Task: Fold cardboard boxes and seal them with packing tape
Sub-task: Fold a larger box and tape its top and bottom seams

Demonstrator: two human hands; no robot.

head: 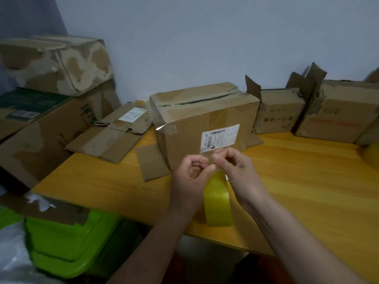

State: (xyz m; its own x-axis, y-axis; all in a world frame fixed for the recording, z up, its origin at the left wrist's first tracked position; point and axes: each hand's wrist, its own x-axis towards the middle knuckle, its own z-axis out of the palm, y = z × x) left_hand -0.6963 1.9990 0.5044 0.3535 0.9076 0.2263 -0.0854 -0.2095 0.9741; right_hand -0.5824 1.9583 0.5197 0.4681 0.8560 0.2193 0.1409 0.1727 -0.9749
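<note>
A closed cardboard box (205, 121) with a white shipping label stands on the wooden table (307, 181), with tape along its top seam. In front of it a yellowish roll of packing tape (217, 201) hangs below my hands, over the table's front edge. My left hand (192, 173) and my right hand (233, 167) meet just above the roll. Both pinch the clear tape end between thumb and fingertips. A loose bottom flap (151, 160) of the box lies flat on the table to its left.
Flattened cardboard (108, 138) lies at the table's left end. Two open boxes (276, 113) (336, 113) stand along the wall at right. Stacked boxes (57, 64) rise at left. A green plastic bin (67, 238) sits below the table edge. Another yellow roll (372, 154) is at far right.
</note>
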